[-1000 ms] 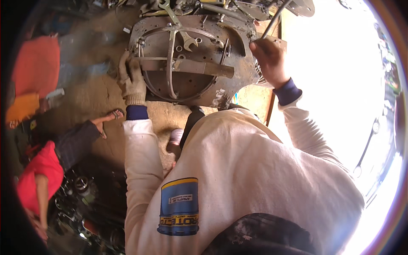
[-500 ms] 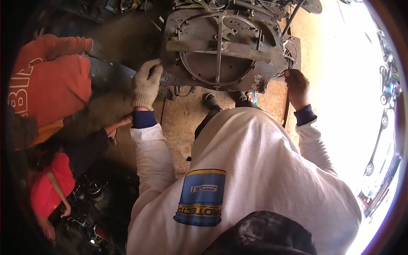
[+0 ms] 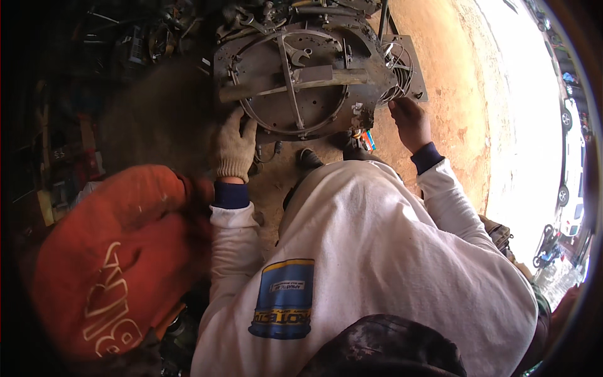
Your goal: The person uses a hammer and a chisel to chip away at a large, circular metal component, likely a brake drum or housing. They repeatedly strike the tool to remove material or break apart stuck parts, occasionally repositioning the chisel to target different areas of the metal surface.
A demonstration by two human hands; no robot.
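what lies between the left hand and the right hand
In the head view, a dark metal plate lies between the gloved left hand and bare right hand, with a round metal frame on it.

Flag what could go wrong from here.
The right hand, ungloved, is beside the coil of wire, so it might get scratched or snagged. The wrench seems to lie loose on the metal plate and could slide if that is knocked. A co-worker's orange sweatshirt is close to the left sleeve, so a bump might jolt the left hand.
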